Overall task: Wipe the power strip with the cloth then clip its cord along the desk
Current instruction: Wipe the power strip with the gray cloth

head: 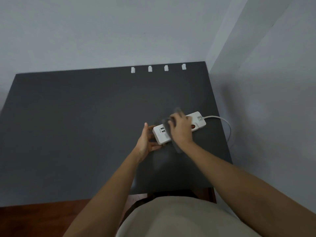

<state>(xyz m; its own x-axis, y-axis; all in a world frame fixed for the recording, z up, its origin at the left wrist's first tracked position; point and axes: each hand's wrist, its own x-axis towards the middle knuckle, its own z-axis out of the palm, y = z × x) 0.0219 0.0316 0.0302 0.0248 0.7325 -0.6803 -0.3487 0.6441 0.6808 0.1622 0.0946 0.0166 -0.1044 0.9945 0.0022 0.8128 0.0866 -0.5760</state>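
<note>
A white power strip (161,134) lies at an angle on the dark grey desk (77,125), near its right side. My right hand (181,129) presses a dark grey cloth (177,147) onto the middle of the strip; the cloth is blurred with motion. My left hand (147,142) rests against the strip's left end, fingers spread, steadying it. The strip's white cord (222,120) leaves its right end and curves off the desk's right edge. Several white cord clips (150,68) sit in a row along the desk's back edge.
Grey walls close in behind and to the right of the desk. The desk's front edge is near my body, with reddish-brown floor (34,219) below it.
</note>
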